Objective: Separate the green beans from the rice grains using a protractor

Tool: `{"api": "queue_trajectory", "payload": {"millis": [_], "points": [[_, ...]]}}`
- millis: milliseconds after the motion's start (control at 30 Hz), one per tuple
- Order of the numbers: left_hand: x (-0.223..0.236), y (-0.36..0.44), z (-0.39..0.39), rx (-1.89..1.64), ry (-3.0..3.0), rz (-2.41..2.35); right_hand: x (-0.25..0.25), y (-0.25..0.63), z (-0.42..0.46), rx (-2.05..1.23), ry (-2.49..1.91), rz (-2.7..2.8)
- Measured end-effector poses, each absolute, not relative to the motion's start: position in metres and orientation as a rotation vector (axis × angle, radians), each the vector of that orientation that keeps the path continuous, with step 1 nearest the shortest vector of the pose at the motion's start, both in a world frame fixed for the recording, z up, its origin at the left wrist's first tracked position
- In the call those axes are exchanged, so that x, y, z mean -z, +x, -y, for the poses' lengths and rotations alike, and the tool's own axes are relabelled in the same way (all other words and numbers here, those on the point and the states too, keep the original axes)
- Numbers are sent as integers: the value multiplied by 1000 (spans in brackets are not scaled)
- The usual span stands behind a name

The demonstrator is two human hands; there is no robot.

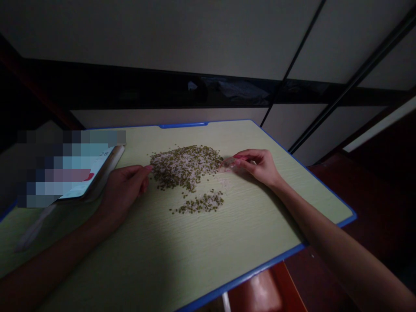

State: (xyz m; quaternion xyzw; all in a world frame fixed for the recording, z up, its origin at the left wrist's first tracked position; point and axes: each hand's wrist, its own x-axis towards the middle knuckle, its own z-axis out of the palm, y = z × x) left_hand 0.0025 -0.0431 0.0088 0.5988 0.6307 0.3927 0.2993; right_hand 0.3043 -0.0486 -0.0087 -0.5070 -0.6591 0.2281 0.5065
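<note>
A mixed heap of green mung beans and white rice grains (185, 167) lies spread on the table. In front of it is a smaller strip of the same mix (203, 203). My left hand (125, 186) is closed at the heap's left edge, thumb and forefinger pressed together; whatever they pinch is too small to make out. On the heap's right side, my right hand (260, 164) pinches a small see-through piece (229, 163) that looks like plastic, low over the tabletop. A few pale grains (224, 183) lie just below it.
The pale green table (247, 255) has a blue rim. At the left, a phone or tablet (97, 171) with a partly blurred screen leans at a tilt. Pale cabinet doors (162, 34) stand behind the table. A red stool (260, 290) shows below the front edge.
</note>
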Motion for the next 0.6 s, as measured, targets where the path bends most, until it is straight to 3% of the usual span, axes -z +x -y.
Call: {"api": "queue_trajectory", "payload": {"millis": [600], "points": [[-4,-2,41,-1072,1632,-1646,7,301,49,-515,-1216,1620]]}}
